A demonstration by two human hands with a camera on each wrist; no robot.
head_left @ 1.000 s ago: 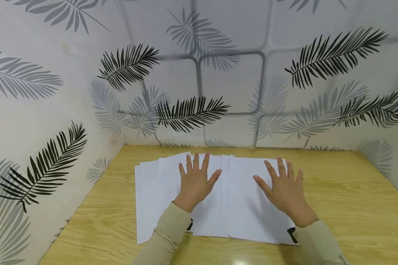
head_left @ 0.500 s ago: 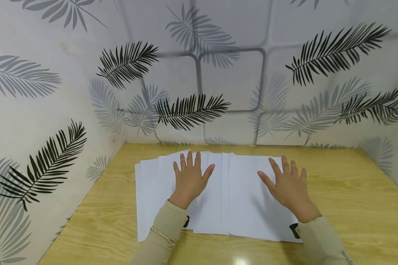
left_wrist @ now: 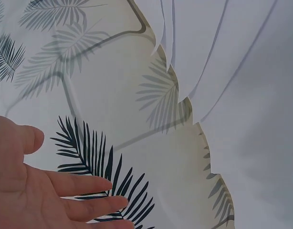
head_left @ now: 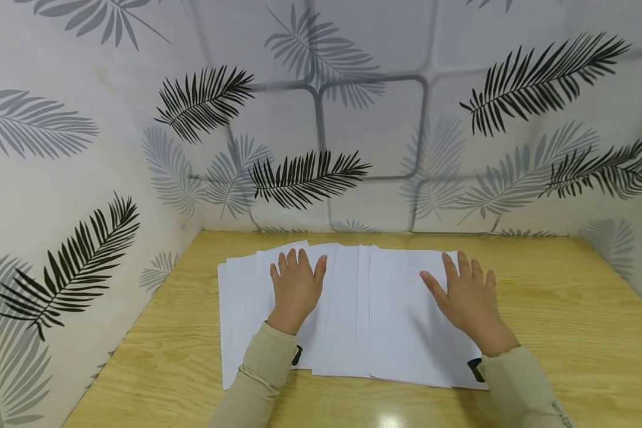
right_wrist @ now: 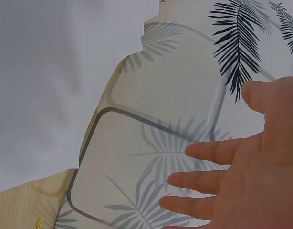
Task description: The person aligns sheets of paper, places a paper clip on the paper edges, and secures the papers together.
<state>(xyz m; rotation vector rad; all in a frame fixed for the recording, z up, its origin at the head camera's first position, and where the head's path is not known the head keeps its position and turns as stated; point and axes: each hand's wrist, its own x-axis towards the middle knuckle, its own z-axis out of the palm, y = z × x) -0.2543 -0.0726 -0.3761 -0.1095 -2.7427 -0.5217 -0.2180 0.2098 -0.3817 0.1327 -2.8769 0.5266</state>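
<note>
Several sheets of white paper (head_left: pixel 348 321) lie overlapped in a fanned row across the table. My left hand (head_left: pixel 295 291) is over the left part of the row, palm down, fingers spread and slightly bent. Over the right end of the row is my right hand (head_left: pixel 468 303), with its fingers and thumb spread apart. In the left wrist view the left hand (left_wrist: pixel 56 191) shows its palm side, with a gap between it and the paper (left_wrist: pixel 251 119). The right wrist view likewise shows the right hand (right_wrist: pixel 223 176) apart from the paper (right_wrist: pixel 51 86), nothing between its fingers.
The wood-grain table (head_left: pixel 578 333) ends at a back wall (head_left: pixel 374 131) printed with feather-like leaves. A similar side wall (head_left: pixel 59 178) stands at the left. A small thin yellow item (head_left: pixel 507 282) lies on the table right of the paper.
My left hand has moved left over the sheets and its fingers have bent a little. The right hand has shifted slightly to the right. The sheets keep their arrangement.
</note>
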